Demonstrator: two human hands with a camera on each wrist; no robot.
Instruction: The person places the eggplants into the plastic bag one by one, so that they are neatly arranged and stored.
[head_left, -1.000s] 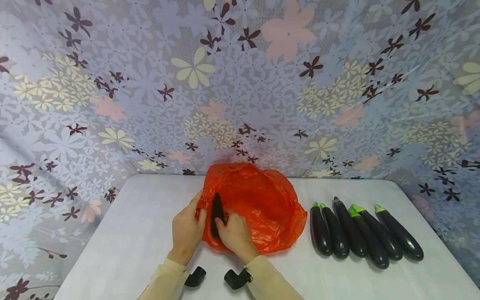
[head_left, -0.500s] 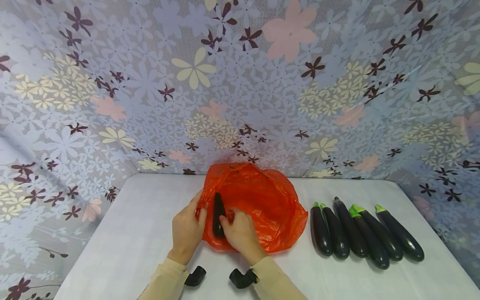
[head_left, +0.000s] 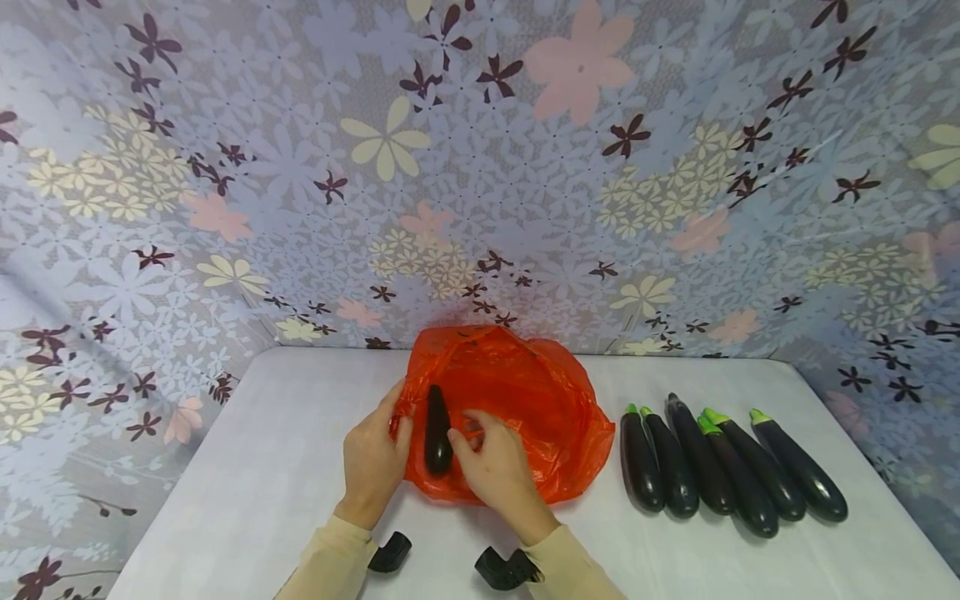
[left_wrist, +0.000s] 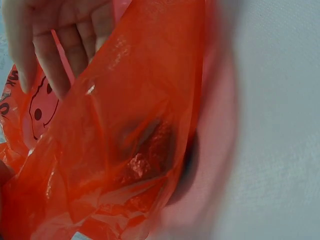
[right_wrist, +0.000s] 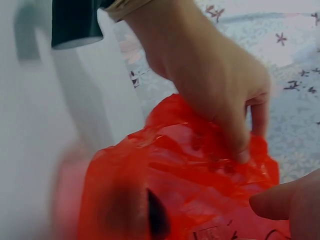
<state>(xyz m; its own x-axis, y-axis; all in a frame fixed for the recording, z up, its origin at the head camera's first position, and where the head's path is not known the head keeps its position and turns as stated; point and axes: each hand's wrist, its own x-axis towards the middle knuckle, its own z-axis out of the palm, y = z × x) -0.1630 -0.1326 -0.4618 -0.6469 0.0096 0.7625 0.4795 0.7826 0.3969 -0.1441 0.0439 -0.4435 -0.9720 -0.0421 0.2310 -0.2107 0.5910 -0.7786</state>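
In the head view, a red plastic bag [head_left: 517,400] lies with its mouth open at the middle of the table. One dark eggplant [head_left: 438,437] rests inside along its left side. My left hand [head_left: 375,458] grips the bag's left edge; the right wrist view shows that left hand [right_wrist: 215,75] pinching the crumpled film. My right hand [head_left: 498,462] is over the bag's front, just right of the eggplant, fingers loosely bent and holding nothing. Through the film in the left wrist view, the eggplant [left_wrist: 187,172] shows only as a dark shape.
Several eggplants [head_left: 678,467] lie side by side on the white table [head_left: 232,467], right of the bag. A flower-patterned cloth [head_left: 480,167] rises behind and at the sides. Black wrist mounts [head_left: 506,568] stick out from both sleeves.
My right hand has let go of the eggplant and moved slightly right, away from it. The eggplant stays in the bag. My left hand keeps its grip on the bag's edge.
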